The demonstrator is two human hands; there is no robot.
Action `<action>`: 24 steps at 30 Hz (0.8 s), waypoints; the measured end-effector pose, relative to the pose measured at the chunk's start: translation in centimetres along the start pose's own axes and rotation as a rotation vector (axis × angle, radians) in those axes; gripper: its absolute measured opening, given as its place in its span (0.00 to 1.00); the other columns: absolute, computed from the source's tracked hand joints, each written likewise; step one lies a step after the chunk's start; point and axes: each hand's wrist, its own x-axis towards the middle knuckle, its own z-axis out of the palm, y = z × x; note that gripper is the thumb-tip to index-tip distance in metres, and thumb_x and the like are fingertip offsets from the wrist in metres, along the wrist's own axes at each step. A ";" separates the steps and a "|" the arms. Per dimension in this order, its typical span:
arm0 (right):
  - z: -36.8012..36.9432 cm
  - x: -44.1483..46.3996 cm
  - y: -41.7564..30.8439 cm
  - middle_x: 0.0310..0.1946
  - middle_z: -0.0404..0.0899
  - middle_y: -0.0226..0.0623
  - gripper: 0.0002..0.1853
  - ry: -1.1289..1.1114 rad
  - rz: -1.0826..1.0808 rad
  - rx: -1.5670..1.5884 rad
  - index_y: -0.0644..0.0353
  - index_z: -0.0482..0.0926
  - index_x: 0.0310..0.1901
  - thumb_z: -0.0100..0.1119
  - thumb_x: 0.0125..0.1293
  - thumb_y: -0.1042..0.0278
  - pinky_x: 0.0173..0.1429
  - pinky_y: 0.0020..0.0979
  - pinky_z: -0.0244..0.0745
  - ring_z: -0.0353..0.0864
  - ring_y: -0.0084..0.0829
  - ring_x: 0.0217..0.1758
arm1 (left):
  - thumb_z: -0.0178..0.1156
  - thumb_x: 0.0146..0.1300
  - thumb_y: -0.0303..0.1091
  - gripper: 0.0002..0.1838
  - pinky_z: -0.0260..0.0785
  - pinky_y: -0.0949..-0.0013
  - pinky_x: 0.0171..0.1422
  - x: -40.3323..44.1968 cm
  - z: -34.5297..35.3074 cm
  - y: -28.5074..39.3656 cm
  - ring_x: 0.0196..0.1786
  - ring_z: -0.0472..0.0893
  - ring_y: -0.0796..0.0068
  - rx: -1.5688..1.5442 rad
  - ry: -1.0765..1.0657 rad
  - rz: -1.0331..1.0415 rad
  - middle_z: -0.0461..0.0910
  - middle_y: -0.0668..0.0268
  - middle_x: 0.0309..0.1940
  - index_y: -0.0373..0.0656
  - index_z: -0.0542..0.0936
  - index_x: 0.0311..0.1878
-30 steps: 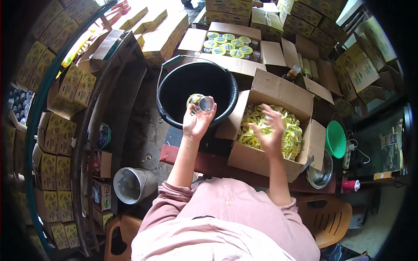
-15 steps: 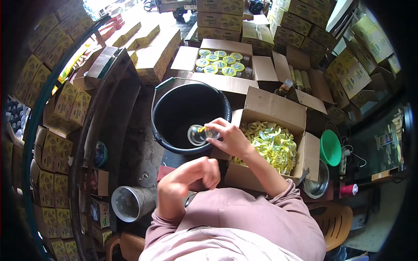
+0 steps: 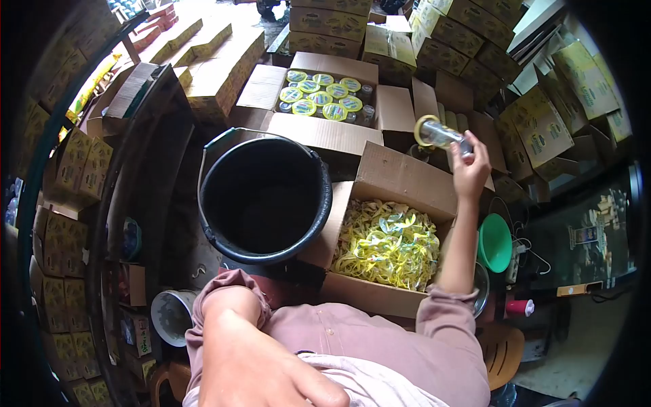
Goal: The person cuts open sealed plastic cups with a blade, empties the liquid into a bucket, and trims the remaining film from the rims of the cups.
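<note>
My right hand (image 3: 470,165) is raised at the right, its fingers closed on a clear plastic cup (image 3: 444,138). The cup is tilted on its side, its yellowish rim facing left, in front of an open carton (image 3: 485,146) of long, cup-like stacks. Close to the camera at the bottom is my left hand (image 3: 271,366). Its back and thumb show, but the other fingers are out of sight. A large black bucket (image 3: 319,224) stands at centre left. Beside it, an open carton (image 3: 407,178) contains a heap of yellow and clear plastic strips (image 3: 390,247).
Yellow-lidded cups (image 3: 320,95) fill an open carton (image 3: 319,136) behind the bucket. Printed cartons (image 3: 325,24) are stacked at the back and both sides. A green bowl (image 3: 495,243) is at right, a grey pail (image 3: 173,317) at lower left. Plastic chairs flank me.
My right hand has moved from over the bucket to the far right, holding a cup. My left hand has come down and back towards the camera. The view has shifted slightly.
</note>
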 end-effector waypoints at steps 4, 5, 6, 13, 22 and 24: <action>2.0 3.7 8.7 0.38 0.76 0.41 0.17 -0.113 -0.050 -0.188 0.61 0.76 0.46 0.63 0.52 0.70 0.34 0.29 0.73 0.76 0.31 0.27 | 0.50 0.58 0.26 0.10 0.56 0.74 0.28 0.4 -2.3 -0.9 0.26 0.70 0.77 0.020 -0.022 0.008 0.68 0.71 0.25 0.48 0.71 0.21; 3.1 4.4 10.4 0.39 0.76 0.42 0.18 -0.128 -0.033 -0.189 0.60 0.76 0.46 0.63 0.52 0.69 0.37 0.31 0.74 0.78 0.34 0.31 | 0.50 0.58 0.26 0.10 0.56 0.74 0.28 0.4 -3.2 -1.1 0.26 0.70 0.77 0.033 -0.048 0.008 0.68 0.71 0.25 0.48 0.71 0.21; 4.1 5.0 12.0 0.40 0.76 0.43 0.18 -0.175 -0.030 -0.241 0.60 0.76 0.46 0.63 0.51 0.69 0.42 0.33 0.74 0.78 0.37 0.36 | 0.49 0.60 0.30 0.12 0.56 0.74 0.29 0.0 -3.8 -0.8 0.27 0.70 0.78 0.044 -0.002 -0.076 0.68 0.72 0.25 0.48 0.71 0.19; 9.5 5.0 19.1 0.43 0.77 0.43 0.21 -0.595 0.140 -0.332 0.56 0.77 0.46 0.64 0.47 0.68 0.52 0.36 0.70 0.75 0.42 0.48 | 0.50 0.56 0.65 0.28 0.50 0.74 0.33 -13.9 -8.8 -1.9 0.28 0.57 0.76 0.657 0.760 -0.536 0.56 0.70 0.27 0.45 0.65 0.30; 12.0 5.5 17.6 0.46 0.75 0.40 0.26 -0.701 0.177 -0.572 0.54 0.74 0.50 0.67 0.45 0.64 0.55 0.38 0.69 0.73 0.41 0.52 | 0.47 0.63 0.53 0.21 0.51 0.77 0.31 -23.7 -8.7 -3.3 0.27 0.60 0.81 1.145 1.061 -0.931 0.60 0.69 0.26 0.41 0.65 0.30; 11.9 6.4 14.1 0.53 0.69 0.36 0.35 -0.753 0.259 -0.890 0.49 0.69 0.56 0.69 0.43 0.57 0.59 0.42 0.63 0.67 0.40 0.58 | 0.47 0.63 0.53 0.21 0.51 0.77 0.30 -23.7 -9.0 -3.1 0.27 0.59 0.81 1.184 1.061 -0.964 0.60 0.69 0.25 0.41 0.65 0.30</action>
